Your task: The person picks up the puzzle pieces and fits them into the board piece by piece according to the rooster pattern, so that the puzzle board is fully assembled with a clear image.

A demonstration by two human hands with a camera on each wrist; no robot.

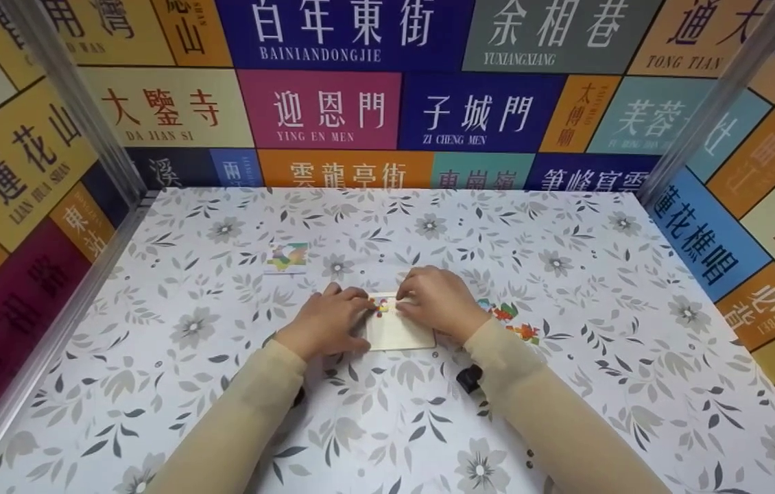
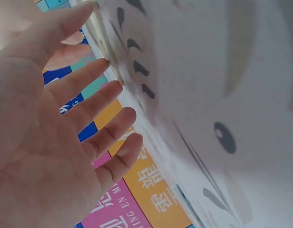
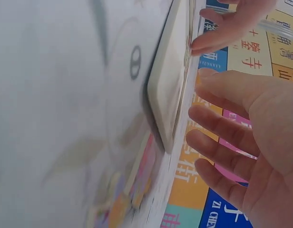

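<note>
I see the cream puzzle tray (image 1: pixel 398 331) on the tabletop (image 1: pixel 566 274) between both hands. The left hand (image 1: pixel 324 321) and right hand (image 1: pixel 437 300) have relaxed, straight fingers touching its far edge, where a small coloured piece (image 1: pixel 380 306) sits. I think a careless push may slide the tray and shift this piece.

left hand (image 1: pixel 328 321) on tray (image 1: pixel 398 333) | right hand (image 1: pixel 437 300) on tray | card (image 1: pixel 287 258) apart

Cream tray (image 1: pixel 401 333); multicoloured puzzle pieces (image 1: pixel 514 322); white tablecloth (image 1: pixel 566 412) with grey floral print; beige sleeves (image 1: pixel 250 412); walls (image 1: pixel 322 110) of multicoloured sign panels.
</note>
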